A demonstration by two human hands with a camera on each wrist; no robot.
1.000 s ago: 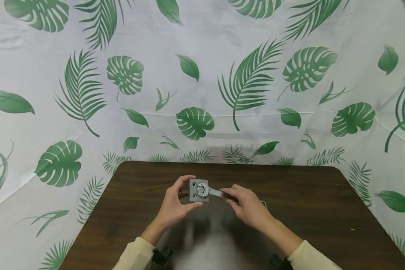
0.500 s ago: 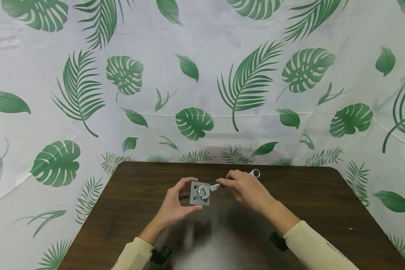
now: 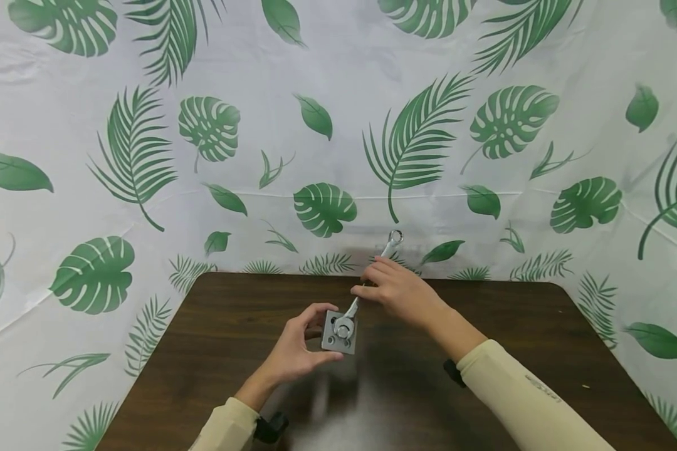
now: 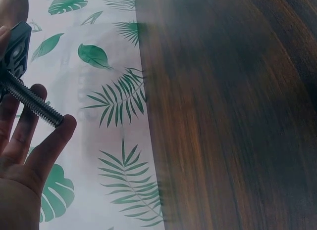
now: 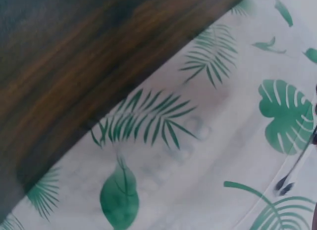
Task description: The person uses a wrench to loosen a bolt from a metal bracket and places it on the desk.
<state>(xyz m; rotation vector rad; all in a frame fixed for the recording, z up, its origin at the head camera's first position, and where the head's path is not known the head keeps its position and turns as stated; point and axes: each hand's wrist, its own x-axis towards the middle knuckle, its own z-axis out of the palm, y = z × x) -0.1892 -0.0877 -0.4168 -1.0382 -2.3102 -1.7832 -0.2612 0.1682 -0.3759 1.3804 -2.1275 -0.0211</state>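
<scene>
My left hand (image 3: 294, 351) grips a square grey metal plate (image 3: 328, 339) by its edges, thumb below and fingers above. A bolt head (image 3: 344, 332) sits on the plate's face, among round holes. In the left wrist view a long threaded bolt (image 4: 37, 102) sticks out behind the plate (image 4: 19, 49), with a fingertip right at its end. My right hand (image 3: 403, 291) pinches the shank of a combination wrench (image 3: 352, 308). One wrench end fits around the bolt head; its ring end points up and away. The right wrist view shows almost nothing of the right hand.
Both hands work above a dark wood-grain table (image 3: 237, 300). A white cloth with green leaf prints (image 3: 327, 144) hangs behind and beside it. A small pale scrap (image 3: 585, 386) lies on the table at the right.
The right hand has swung the wrench counterclockwise about the bolt, from pointing right to pointing up and away. The left hand and plate have lowered slightly and tilted.
</scene>
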